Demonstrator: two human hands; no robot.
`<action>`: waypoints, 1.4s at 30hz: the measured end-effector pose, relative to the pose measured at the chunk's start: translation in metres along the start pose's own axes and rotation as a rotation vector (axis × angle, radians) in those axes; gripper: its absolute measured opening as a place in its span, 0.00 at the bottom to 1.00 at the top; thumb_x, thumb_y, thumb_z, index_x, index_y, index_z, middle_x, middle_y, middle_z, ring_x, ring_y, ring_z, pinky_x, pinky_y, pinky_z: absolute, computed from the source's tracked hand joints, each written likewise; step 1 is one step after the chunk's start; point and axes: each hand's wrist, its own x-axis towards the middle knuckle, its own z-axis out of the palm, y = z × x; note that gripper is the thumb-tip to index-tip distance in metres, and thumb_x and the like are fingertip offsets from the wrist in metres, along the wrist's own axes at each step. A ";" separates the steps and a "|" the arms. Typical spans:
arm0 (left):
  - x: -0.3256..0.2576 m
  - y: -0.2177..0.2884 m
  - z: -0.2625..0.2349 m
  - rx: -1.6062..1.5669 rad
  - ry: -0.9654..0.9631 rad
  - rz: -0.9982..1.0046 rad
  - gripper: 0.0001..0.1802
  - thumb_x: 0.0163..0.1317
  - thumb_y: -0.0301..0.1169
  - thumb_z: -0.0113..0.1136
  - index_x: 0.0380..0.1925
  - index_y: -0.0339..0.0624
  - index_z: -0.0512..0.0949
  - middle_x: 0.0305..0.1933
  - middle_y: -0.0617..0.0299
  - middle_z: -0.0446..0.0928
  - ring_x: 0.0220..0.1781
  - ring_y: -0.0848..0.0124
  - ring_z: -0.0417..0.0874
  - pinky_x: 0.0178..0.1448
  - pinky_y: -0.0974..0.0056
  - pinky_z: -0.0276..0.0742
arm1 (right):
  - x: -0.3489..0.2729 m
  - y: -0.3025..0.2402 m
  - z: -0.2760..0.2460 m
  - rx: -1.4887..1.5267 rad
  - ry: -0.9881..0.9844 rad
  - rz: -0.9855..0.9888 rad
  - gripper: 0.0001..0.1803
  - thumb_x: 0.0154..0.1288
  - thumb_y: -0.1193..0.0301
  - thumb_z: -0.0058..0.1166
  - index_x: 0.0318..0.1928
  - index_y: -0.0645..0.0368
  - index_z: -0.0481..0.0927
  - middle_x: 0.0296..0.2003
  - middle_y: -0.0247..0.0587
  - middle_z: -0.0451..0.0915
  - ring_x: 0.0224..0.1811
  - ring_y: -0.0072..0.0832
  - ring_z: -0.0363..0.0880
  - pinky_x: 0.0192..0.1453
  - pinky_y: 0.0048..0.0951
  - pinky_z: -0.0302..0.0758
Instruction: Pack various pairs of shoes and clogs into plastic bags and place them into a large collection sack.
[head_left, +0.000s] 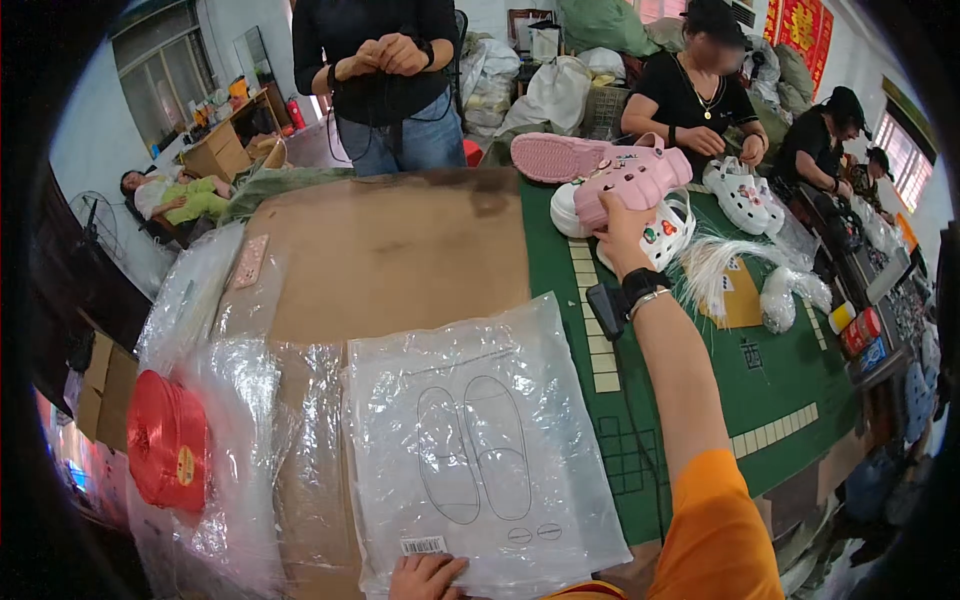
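Note:
My right hand [627,230] reaches across the green mat and grips a pink clog [635,182], which has small charms on its upper. Another pink clog [560,158] lies just beyond it, its ridged sole showing. Beneath and beside my hand are white clogs [668,232] with coloured charms, partly hidden. A clear plastic bag [560,400] printed with two sole outlines is spread flat in front of me. On its near edge, by a barcode label [423,545], my left hand [427,577] rests with its fingers laid on the plastic; the wrist is out of the picture.
More clear bags [235,420] are heaped at left, beside a red ribbon roll [167,440]. Brown cardboard [390,240] covers the table's middle. White strands [715,265] and another white clog [742,195] lie at right. A person stands across the table; others sit working at right.

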 end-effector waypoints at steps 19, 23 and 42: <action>0.002 -0.008 0.001 0.014 -0.006 -0.008 0.24 0.45 0.32 0.56 0.46 0.42 0.74 0.45 0.51 0.70 0.46 0.54 0.69 0.49 0.53 0.66 | 0.098 -0.055 -0.011 -1.412 -0.275 -0.864 0.51 0.46 0.43 0.55 0.64 0.61 0.52 0.62 0.56 0.56 0.63 0.52 0.54 0.60 0.51 0.57; -0.001 -0.008 0.007 -0.013 0.052 -0.021 0.24 0.45 0.32 0.56 0.47 0.43 0.74 0.45 0.52 0.70 0.45 0.54 0.69 0.48 0.53 0.66 | 0.067 -0.074 0.002 -1.778 -0.222 -0.827 0.42 0.42 0.38 0.53 0.46 0.64 0.75 0.49 0.54 0.72 0.55 0.51 0.65 0.59 0.47 0.59; -0.019 -0.018 0.012 0.129 0.111 0.116 0.22 0.47 0.36 0.60 0.45 0.47 0.74 0.42 0.59 0.71 0.43 0.59 0.69 0.45 0.56 0.63 | -0.140 -0.211 -0.103 -1.269 -0.476 -0.828 0.24 0.43 0.54 0.63 0.23 0.66 0.77 0.18 0.41 0.74 0.21 0.26 0.72 0.27 0.27 0.67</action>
